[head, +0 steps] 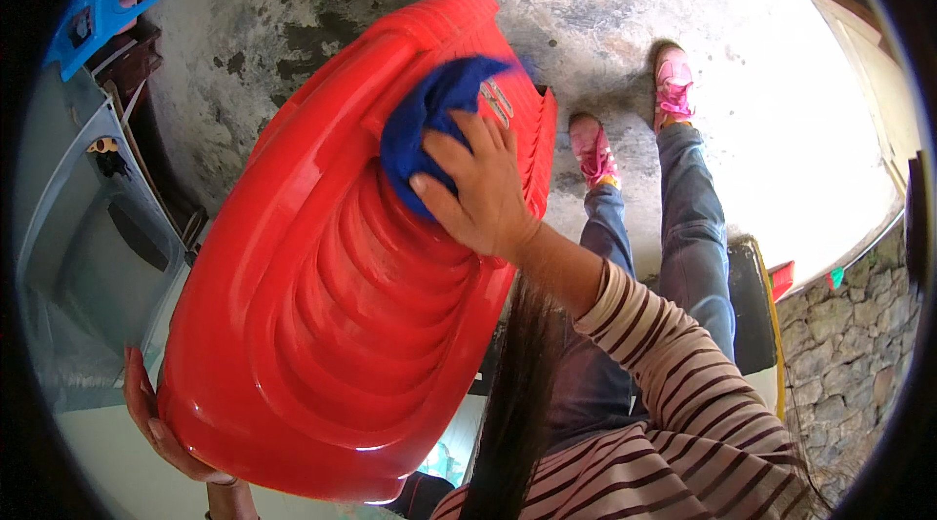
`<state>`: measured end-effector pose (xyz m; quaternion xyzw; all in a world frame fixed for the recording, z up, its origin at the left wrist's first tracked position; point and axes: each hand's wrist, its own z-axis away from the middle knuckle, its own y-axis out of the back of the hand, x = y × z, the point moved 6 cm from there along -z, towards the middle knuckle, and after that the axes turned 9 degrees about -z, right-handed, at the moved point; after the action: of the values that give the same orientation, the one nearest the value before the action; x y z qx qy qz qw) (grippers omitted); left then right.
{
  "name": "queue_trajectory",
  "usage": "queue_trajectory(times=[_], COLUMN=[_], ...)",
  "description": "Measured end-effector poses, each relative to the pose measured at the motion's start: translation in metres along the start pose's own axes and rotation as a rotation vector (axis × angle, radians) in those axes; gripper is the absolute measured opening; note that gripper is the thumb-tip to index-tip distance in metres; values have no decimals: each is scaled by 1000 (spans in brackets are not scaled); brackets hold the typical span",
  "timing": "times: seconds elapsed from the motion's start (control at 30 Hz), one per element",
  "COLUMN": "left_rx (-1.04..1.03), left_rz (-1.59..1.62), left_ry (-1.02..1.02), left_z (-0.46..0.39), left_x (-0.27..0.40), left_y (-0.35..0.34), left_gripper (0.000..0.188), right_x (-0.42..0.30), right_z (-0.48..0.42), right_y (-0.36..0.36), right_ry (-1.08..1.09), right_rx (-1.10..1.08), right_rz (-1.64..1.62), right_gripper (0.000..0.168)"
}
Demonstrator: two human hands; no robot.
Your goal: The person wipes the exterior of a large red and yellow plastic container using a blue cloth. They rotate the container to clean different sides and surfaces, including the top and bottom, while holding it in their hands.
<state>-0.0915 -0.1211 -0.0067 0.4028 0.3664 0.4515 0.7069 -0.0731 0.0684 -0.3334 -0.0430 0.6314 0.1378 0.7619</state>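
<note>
A large red moulded plastic piece [241,286], with a ridged hollow and a stepped far end, lies tilted in front of me. My left hand [165,425] holds its rounded near-left corner from outside, fingers along the edge. Spread over a crumpled blue cloth [410,132], my right hand [483,183] presses it against the plastic at the upper end of the hollow. Part of the cloth's edge is blurred. A small light label [496,102] with dark marks shows on the red surface beyond the fingers.
Stained concrete floor [556,22] spreads beyond the plastic piece. My pink shoes [673,80] stand to its right. At the left are a blue plastic object [99,4] and a greyish translucent object [95,227]. A stone wall [842,344] borders the right side.
</note>
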Motion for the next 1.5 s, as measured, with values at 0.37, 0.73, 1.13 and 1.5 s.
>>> queue_trajectory(times=[0.37,0.73,1.13,1.5], left_rx=[2,-42,77,-88], left_rz=[-13,65,160,32], left_ry=[23,45,578,176], left_z=[-13,-2,28,0], left_x=[4,-3,-32,4], left_y=[-1,-6,-8,1], left_gripper=[75,75,74,80], right_x=[251,100,217,214], right_z=[-21,29,-81,20], right_y=[-22,32,-20,10], right_ry=[-334,-68,-359,-585], right_rx=[-291,-41,-5,-354], right_rz=[451,-4,-14,-26], right_gripper=[34,67,44,36])
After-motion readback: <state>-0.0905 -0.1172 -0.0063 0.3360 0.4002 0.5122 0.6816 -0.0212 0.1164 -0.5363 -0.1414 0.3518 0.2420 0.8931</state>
